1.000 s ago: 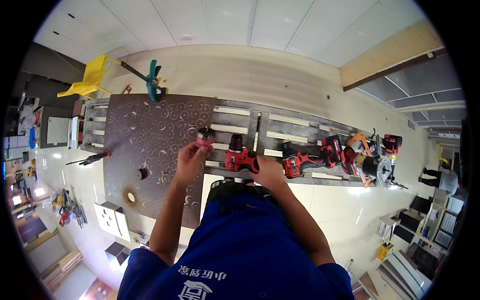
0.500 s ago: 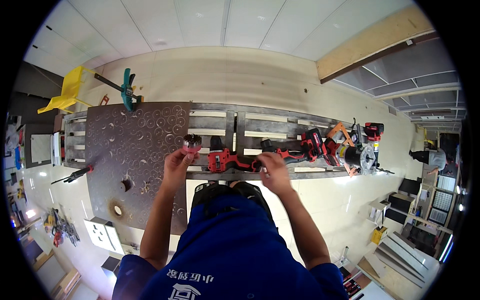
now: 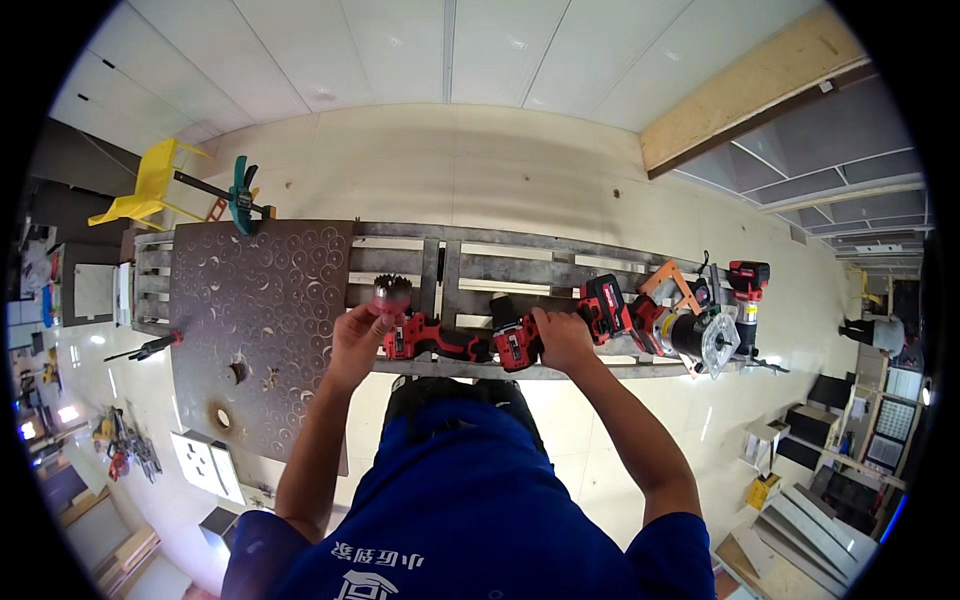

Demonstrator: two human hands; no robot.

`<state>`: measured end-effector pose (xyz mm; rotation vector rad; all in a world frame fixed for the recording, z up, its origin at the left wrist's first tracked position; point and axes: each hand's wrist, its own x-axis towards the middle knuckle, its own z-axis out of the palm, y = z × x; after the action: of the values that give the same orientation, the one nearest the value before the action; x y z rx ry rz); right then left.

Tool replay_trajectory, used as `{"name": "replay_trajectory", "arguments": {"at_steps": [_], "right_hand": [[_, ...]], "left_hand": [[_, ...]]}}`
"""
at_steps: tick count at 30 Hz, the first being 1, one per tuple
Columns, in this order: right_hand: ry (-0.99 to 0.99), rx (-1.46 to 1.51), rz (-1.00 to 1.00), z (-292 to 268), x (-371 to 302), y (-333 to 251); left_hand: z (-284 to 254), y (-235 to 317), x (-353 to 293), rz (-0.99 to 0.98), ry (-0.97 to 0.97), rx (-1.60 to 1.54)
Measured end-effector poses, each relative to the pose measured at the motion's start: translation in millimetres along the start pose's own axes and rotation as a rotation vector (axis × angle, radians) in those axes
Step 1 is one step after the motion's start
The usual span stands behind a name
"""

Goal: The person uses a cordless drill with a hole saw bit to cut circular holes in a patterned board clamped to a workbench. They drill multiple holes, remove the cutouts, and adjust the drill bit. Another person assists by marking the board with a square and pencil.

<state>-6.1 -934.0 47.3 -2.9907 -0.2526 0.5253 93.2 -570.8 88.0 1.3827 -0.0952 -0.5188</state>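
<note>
In my left hand (image 3: pixel 358 338), a red hole saw (image 3: pixel 392 295) is pinched upright, its dark toothed rim facing up. Just beside that hand a red and black cordless drill (image 3: pixel 425 340) lies on the slatted metal bench (image 3: pixel 500 268). My right hand (image 3: pixel 565 340) is closed round the handle of a second red and black cordless drill (image 3: pixel 515 343), whose black chuck points away from me. Part of its handle is hidden by my fingers. A brown board (image 3: pixel 290 330) marked with many circular cuts lies on the bench to the left.
A green bar clamp (image 3: pixel 242 195) sits at the board's far edge. More red power tools (image 3: pixel 605 308), a clear-based router (image 3: pixel 705 338) and an orange triangular frame (image 3: pixel 672 285) occupy the bench's right side. A yellow chair (image 3: pixel 150 185) stands far left. One person (image 3: pixel 880 333) is far right.
My right hand has closed on the second drill and turned its body nearer to me. My left hand still holds the hole saw. The view has shifted slightly.
</note>
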Motion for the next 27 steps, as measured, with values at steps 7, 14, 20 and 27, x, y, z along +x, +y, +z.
{"name": "replay_trajectory", "arguments": {"at_steps": [7, 14, 20, 27], "right_hand": [[0.378, 0.456, -0.200, -28.4, -10.5, 16.9], [0.189, 1.603, 0.073, -7.1, -49.3, 20.3], [0.810, 0.925, -0.689, -93.4, -46.0, -11.5], [0.991, 0.704, -0.584, -134.8, -49.2, -24.1]], "left_hand": [[55.9, 12.5, -14.8, 0.040, 0.171, -0.136], [131.9, 91.0, 5.5, 0.176, 0.041, -0.315], [198.8, 151.9, 11.3, 0.156, -0.268, -0.371], [200.3, 167.7, -7.8, 0.230, -0.446, -0.274]]}}
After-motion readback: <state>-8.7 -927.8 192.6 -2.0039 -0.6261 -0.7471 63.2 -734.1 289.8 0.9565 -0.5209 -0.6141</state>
